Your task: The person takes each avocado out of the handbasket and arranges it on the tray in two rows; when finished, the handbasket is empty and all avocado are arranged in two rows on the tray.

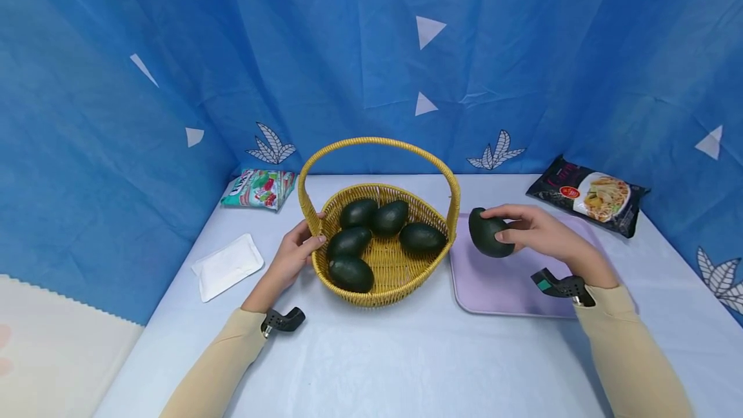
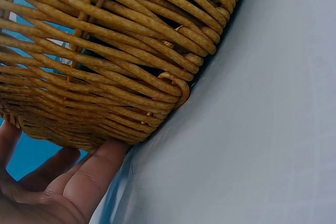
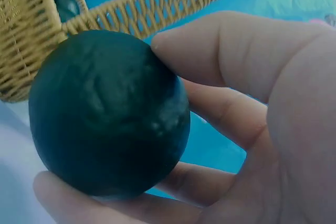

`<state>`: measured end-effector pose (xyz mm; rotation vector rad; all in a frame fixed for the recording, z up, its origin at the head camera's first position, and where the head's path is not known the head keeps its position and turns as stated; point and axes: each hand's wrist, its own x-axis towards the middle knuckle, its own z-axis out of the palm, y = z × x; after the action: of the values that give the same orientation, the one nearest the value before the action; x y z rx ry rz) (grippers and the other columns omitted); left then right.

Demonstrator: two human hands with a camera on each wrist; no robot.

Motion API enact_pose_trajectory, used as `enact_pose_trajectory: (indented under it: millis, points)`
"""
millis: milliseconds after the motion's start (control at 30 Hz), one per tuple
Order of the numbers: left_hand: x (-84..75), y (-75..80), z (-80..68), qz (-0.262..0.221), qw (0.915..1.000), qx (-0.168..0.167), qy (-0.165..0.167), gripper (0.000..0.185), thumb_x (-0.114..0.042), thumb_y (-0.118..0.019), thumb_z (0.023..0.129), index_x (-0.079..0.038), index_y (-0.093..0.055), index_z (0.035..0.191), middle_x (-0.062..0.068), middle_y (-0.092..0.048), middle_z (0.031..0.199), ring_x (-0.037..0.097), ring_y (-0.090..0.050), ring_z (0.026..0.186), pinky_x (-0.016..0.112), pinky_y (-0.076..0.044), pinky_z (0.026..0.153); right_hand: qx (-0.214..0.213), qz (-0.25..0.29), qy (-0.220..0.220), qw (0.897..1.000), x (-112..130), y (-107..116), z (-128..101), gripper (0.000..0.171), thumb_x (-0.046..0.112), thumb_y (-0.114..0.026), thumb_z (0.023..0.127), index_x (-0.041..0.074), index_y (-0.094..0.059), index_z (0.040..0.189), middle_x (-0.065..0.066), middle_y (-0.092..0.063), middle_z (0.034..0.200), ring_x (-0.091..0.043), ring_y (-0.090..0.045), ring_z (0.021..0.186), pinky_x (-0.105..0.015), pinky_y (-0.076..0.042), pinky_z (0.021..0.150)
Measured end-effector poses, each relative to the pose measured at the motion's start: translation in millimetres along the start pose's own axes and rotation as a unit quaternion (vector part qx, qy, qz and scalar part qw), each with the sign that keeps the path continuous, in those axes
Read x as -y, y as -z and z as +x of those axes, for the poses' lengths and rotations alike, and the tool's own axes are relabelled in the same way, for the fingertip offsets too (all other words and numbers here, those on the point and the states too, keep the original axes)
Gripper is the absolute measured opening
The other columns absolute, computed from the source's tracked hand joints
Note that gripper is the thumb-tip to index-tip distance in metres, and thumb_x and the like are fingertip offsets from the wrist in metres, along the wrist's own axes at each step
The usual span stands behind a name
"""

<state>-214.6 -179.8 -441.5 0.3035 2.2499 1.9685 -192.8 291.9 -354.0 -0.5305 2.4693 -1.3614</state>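
Note:
A yellow wicker basket [image 1: 374, 298] with a tall arched handle stands mid-table, holding several dark green avocados [image 1: 351, 274]. My left hand [image 1: 293, 253] grips its left side near the foot of the handle, the thumb at the rim. From the left wrist view, fingers of the left hand [image 2: 86, 182] press against the woven wall [image 2: 105, 87]. To the basket's right, my right hand [image 1: 536, 234] holds another avocado [image 1: 486, 234] above a lilac tray [image 1: 505, 289]. Close up, the right hand [image 3: 252, 129] has thumb and fingers round that avocado [image 3: 107, 114].
On the right, a black noodle packet [image 1: 589, 195] lies at the tray's back edge. A green and red candy bag [image 1: 259, 189] lies at the back left, with a white packet [image 1: 229, 266] in front of it. Blue curtain [image 1: 371, 69] hangs behind the table.

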Motion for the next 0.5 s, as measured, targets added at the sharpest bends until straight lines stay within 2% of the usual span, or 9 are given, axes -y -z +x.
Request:
enact_pose_trajectory:
  millis: [267,500]
  points:
    - [1.2,0.6,0.9,0.003,1.0000,-0.001,-0.004,0.052,-0.016,-0.055,0.097,-0.018,-0.040,0.147,0.022,-0.046,0.143,0.033,-0.053,0.120,0.030,-0.060,0.074,-0.014,0.029,-0.046,0.998,-15,1,30,0.049,0.017,-0.062,0.093,0.005,-0.049,0.139,-0.026,-0.042,0.146,-0.035,-0.060,0.110,-0.040,-0.061,0.070]
    - [1.3,1.3,1.9,0.005,1.0000,-0.002,-0.006,0.053,-0.016,-0.056,0.097,-0.018,-0.041,0.147,0.022,-0.046,0.143,0.023,-0.055,0.117,0.030,-0.060,0.075,-0.022,0.044,-0.050,0.998,-20,-8,47,0.050,0.016,-0.062,0.093,0.004,-0.049,0.140,-0.026,-0.046,0.139,-0.031,-0.059,0.103,-0.045,-0.060,0.069]
